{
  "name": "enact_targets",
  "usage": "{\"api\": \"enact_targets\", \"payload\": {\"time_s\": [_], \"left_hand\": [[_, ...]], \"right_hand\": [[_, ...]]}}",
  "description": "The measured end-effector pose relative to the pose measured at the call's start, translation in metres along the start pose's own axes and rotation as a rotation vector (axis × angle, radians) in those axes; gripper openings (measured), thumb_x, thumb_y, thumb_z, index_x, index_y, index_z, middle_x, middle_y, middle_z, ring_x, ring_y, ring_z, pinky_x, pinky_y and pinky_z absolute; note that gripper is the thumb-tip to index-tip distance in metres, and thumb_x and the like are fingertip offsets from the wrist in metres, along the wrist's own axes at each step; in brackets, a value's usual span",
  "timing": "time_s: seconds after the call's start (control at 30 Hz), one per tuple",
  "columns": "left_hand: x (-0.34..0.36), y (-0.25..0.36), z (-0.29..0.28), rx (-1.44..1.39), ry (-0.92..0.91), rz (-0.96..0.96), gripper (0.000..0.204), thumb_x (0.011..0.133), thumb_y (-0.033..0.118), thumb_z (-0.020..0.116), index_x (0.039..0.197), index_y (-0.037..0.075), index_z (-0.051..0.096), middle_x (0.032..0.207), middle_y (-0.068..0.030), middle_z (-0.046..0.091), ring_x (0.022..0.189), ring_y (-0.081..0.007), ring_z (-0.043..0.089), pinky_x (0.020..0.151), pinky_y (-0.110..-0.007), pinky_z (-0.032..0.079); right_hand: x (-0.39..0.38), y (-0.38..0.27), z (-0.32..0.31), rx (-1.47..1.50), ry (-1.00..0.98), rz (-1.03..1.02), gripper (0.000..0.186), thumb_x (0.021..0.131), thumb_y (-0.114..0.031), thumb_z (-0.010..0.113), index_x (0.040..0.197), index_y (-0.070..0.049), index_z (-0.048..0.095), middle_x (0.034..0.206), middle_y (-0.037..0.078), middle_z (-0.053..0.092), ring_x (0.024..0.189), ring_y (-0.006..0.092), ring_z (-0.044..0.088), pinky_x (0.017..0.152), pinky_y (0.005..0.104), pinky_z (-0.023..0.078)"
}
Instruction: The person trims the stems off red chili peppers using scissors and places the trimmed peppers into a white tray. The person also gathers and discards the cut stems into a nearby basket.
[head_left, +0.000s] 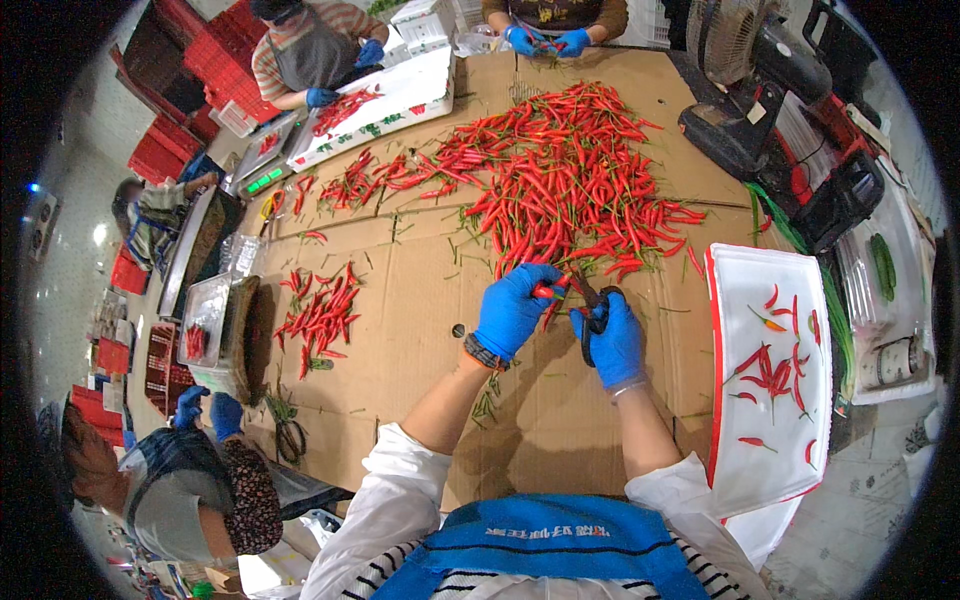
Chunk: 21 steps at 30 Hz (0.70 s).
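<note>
A cardboard-covered table (410, 280) spreads across the scene, with the wearer at 6 o'clock. A large heap of red chili peppers (570, 180), many with green stems, lies from the centre toward 1 o'clock. At 3 o'clock, a white tray (740, 300) with a red rim holds a loose scatter of red peppers. Two white-sleeved forearms reach inward: the left rises from 7 o'clock and slants toward 1, the right rises from 5 o'clock and slants toward 11. A smaller group of peppers (325, 310) lies at 9 o'clock.

The hands, in blue gloves, meet just below the heap's near edge. The left hand (515, 310), near the centre, has its back turned up and a dark band at the wrist; its fingers are bent and pinched together on a pepper. The right hand (612, 345), at 4 o'clock, has its fingers curled around the handles of black scissors (597, 318). The blades point toward 11 o'clock, just beside the left fingertips; whether they are parted cannot be told. The pinched red pepper (545, 291) shows only partly between the left fingers.
</note>
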<state>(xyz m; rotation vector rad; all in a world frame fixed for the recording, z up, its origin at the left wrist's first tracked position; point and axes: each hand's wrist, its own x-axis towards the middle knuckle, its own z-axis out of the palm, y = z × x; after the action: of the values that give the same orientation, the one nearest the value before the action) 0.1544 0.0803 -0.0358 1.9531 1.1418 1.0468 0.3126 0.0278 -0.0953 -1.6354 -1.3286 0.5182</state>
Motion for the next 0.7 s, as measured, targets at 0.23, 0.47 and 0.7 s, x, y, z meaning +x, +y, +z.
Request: {"api": "enact_targets", "payload": {"time_s": [0.23,0.47,0.7], "left_hand": [[0.000,-0.004,-0.006,0.205,-0.035,0.096,0.027,0.072,-0.002,0.064,0.096,0.009,0.063,0.090,-0.0078,0.065,0.077,-0.0221,0.065,0.067,-0.029,0.050],[-0.011,-0.078,-0.098,0.518,0.235,-0.083,0.017,0.079,0.009,0.060,0.095,0.011,0.064,0.091,-0.0103,0.065,0.080,-0.0283,0.063,0.068,-0.034,0.050],[-0.023,-0.088,-0.182,1.568,0.161,-0.426,0.051,0.067,0.035,0.072,0.111,0.013,0.059,0.108,-0.0156,0.059,0.096,-0.0307,0.057,0.081,-0.040,0.046]], "right_hand": [[-0.001,0.001,-0.003,0.017,-0.079,0.062,0.030,0.075,-0.030,0.070,0.085,-0.008,0.053,0.065,0.009,0.057,0.059,0.0274,0.056,0.055,0.0363,0.043],[-0.003,-0.011,-0.006,-0.027,-0.020,0.091,0.028,0.076,-0.030,0.069,0.087,-0.008,0.055,0.062,0.009,0.058,0.055,0.0271,0.056,0.052,0.0367,0.043],[-0.003,0.007,0.002,0.049,0.024,0.072,0.027,0.076,-0.028,0.069,0.085,-0.007,0.054,0.060,0.008,0.056,0.053,0.0257,0.055,0.050,0.0358,0.042]]}}
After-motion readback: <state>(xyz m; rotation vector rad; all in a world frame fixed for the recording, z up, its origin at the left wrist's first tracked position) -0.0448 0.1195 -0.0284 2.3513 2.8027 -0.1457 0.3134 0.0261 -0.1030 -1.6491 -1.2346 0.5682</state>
